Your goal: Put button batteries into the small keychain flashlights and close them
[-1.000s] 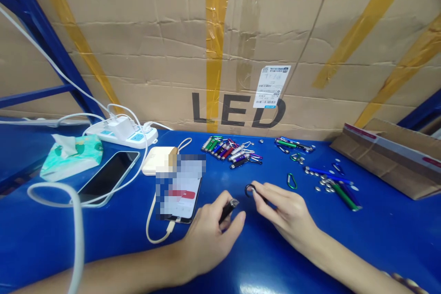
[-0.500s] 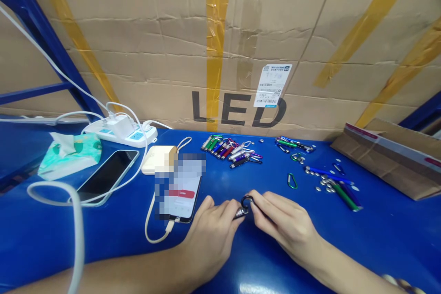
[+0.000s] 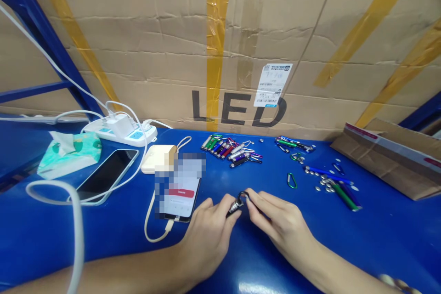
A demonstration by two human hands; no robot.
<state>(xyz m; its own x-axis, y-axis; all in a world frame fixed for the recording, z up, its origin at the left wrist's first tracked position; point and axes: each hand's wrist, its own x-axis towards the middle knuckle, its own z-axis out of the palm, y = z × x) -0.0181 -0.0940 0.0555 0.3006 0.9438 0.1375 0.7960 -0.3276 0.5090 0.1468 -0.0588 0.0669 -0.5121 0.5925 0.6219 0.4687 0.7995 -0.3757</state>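
My left hand [image 3: 210, 229] is closed round a small black flashlight [image 3: 234, 206], whose silver end pokes out between thumb and forefinger. With a pinch, my right hand [image 3: 282, 220] grips a black carabiner [image 3: 243, 194] that curves up to the flashlight's end and touches it. Whether the carabiner passes through the flashlight cannot be made out. Beyond my hands lies a row of small coloured flashlights [image 3: 222, 148], several with carabiners. A loose green carabiner [image 3: 292, 181] rests above my right hand.
At the right are flashlight tubes [image 3: 346, 196] among button cells [image 3: 327, 183], beside an open cardboard box [image 3: 382, 161]. Left of my hands lie a lit phone [image 3: 182, 193], a power bank [image 3: 158, 158], a dark phone [image 3: 110, 174], tissues [image 3: 70, 154] and a power strip [image 3: 138, 138]. A white cable [image 3: 78, 239] loops nearby.
Both hands have shifted slightly left with the flashlight and carabiner. More of the flashlight's silver end shows now. The things on the table stay where they were.
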